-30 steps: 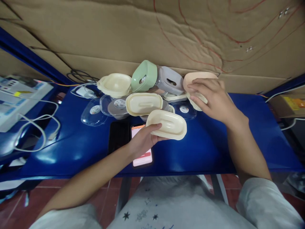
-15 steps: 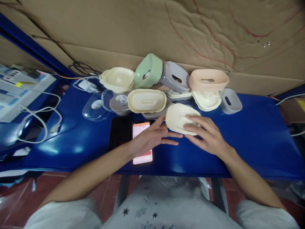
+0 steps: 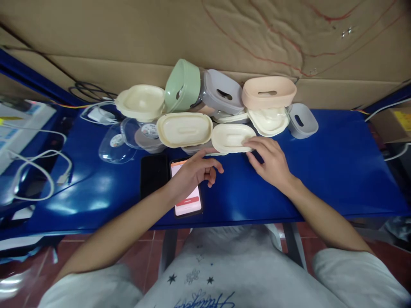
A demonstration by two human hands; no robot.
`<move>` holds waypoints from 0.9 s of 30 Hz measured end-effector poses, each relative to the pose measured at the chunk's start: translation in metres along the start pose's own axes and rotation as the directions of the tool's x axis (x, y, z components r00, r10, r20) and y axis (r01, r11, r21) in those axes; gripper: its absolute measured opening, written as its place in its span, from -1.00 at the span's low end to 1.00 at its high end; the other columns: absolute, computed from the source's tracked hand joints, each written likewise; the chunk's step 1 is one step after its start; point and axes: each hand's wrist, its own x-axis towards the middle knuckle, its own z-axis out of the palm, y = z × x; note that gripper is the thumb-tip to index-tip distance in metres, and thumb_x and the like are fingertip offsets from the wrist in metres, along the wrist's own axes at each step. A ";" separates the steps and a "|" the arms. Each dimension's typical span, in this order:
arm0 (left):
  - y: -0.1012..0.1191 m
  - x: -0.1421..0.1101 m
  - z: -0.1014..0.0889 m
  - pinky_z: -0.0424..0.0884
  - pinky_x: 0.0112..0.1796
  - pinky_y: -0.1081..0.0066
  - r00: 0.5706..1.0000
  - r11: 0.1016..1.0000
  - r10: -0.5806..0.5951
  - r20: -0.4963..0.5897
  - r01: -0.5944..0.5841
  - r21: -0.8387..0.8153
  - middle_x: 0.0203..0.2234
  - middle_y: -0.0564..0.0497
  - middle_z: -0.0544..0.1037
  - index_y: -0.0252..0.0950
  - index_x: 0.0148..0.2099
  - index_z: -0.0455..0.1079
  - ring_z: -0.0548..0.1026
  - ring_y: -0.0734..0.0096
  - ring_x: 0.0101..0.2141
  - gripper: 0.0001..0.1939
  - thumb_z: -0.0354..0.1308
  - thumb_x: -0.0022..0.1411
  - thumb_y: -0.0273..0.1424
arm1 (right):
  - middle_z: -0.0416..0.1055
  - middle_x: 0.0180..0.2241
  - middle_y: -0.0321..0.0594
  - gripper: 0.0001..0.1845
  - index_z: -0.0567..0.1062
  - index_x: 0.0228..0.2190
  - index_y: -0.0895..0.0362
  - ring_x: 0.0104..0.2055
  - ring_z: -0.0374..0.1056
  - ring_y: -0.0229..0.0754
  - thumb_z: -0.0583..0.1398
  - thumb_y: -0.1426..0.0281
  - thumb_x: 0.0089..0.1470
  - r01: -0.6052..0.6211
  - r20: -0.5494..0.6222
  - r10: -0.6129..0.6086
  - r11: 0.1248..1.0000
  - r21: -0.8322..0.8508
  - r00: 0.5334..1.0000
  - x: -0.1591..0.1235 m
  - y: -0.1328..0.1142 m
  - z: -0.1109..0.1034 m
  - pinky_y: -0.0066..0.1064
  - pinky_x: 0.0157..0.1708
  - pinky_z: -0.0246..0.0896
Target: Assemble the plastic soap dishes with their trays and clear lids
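A cream oval lid (image 3: 233, 136) with a raised bar in its middle sits among the stacked pieces. My right hand (image 3: 270, 160) grips its right end, thumb below and fingers on top. My left hand (image 3: 201, 173) is just left of and below it, over the phone (image 3: 189, 207); its index finger is stretched toward a thin cream edge under the lid, the other fingers loosely bent, holding nothing. To the left rests another cream oval lid (image 3: 185, 130). Behind are a peach container (image 3: 269, 93) with a slot, and a grey-lilac one (image 3: 222, 92).
A green container (image 3: 183, 85), cream lids (image 3: 144, 100) and clear plastic lids (image 3: 116, 147) crowd the back left of the blue table (image 3: 337, 171). A small grey container (image 3: 302, 121) stands at right. A black phone (image 3: 154, 176), a white charger (image 3: 101, 114) and cables lie leftward.
The cream lid has gone from tilted in front of the pile to lying flatter against it, raised bar now showing. My left hand has drawn back slightly and its fingers have curled.
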 end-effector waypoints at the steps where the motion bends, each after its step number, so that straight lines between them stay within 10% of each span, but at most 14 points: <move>1: 0.001 -0.001 0.002 0.42 -0.51 0.44 1.000 1.000 -0.005 0.002 0.005 0.013 -0.32 -0.01 0.65 -0.29 0.17 0.33 0.48 0.43 -0.52 -0.52 0.34 0.29 -0.29 | 0.63 0.09 -0.07 -0.73 0.60 0.09 0.03 0.15 0.55 0.08 0.20 0.37 0.44 -0.006 0.013 0.007 1.000 -0.020 1.000 0.000 0.000 0.000 -0.02 0.11 0.43; 7: 0.009 -0.003 0.005 0.42 -0.53 0.46 1.000 0.999 -0.009 -0.012 0.009 0.033 -0.26 -0.05 0.67 -0.31 0.35 0.24 0.54 0.39 -0.47 -0.31 0.35 0.26 -0.28 | 0.65 0.03 -0.06 -0.72 0.60 0.10 0.09 0.08 0.54 0.09 0.18 0.33 0.46 -0.017 0.054 0.024 0.993 -0.120 0.998 0.000 -0.002 -0.002 -0.08 0.01 0.37; 13: 0.004 -0.002 -0.003 0.35 -0.59 0.48 0.982 0.939 0.190 -0.007 -0.180 0.294 -0.30 0.00 0.60 -0.24 0.10 0.45 0.50 0.44 -0.51 -0.66 0.27 0.39 -0.19 | 0.64 0.04 -0.05 -0.69 0.56 0.13 0.12 0.07 0.53 0.11 0.18 0.36 0.45 -0.008 0.089 0.026 0.981 -0.196 0.996 0.000 -0.003 -0.005 -0.09 -0.02 0.34; 15: 0.006 -0.003 -0.009 0.41 -0.54 0.45 0.903 0.755 0.430 -0.009 -0.353 0.553 -0.34 0.03 0.58 -0.20 0.02 0.48 0.50 0.44 -0.50 -0.77 0.23 0.45 -0.19 | 0.64 0.03 -0.05 -0.68 0.55 0.14 0.12 0.06 0.53 0.12 0.19 0.35 0.45 -0.005 0.098 0.026 0.978 -0.207 0.995 0.000 -0.003 -0.006 -0.09 -0.03 0.34; 19: 0.022 -0.004 -0.028 0.57 -0.22 0.30 0.471 -0.011 0.860 0.198 -0.371 0.928 -0.22 -0.03 0.61 -0.22 -0.02 0.52 0.61 0.30 -0.22 -0.87 0.22 0.47 -0.32 | 0.60 0.10 -0.01 -0.61 0.49 0.22 0.12 0.16 0.50 0.14 0.20 0.28 0.46 0.010 0.118 0.012 0.984 -0.178 0.993 0.000 -0.001 -0.008 -0.05 0.06 0.34; 21: 0.028 -0.002 -0.037 0.58 -0.12 0.25 0.350 -0.204 0.886 0.305 -0.298 0.933 -0.14 -0.10 0.61 -0.23 0.01 0.52 0.60 0.21 -0.08 -0.87 0.22 0.47 -0.37 | 0.59 0.14 0.00 -0.57 0.48 0.24 0.11 0.19 0.48 0.15 0.23 0.24 0.45 0.027 0.114 -0.011 0.989 -0.142 0.993 0.001 0.000 -0.010 -0.03 0.10 0.35; 27: 0.018 0.005 -0.037 0.55 -0.07 0.17 0.448 -0.374 0.748 0.489 -0.324 0.869 -0.10 -0.12 0.63 -0.21 0.05 0.51 0.62 0.16 -0.08 -0.84 0.20 0.47 -0.44 | 0.66 -0.01 -0.10 -0.73 0.56 0.11 0.02 0.04 0.57 0.08 0.24 0.33 0.44 0.084 -0.064 -0.086 0.996 -0.044 0.994 0.004 -0.001 -0.016 -0.07 0.02 0.43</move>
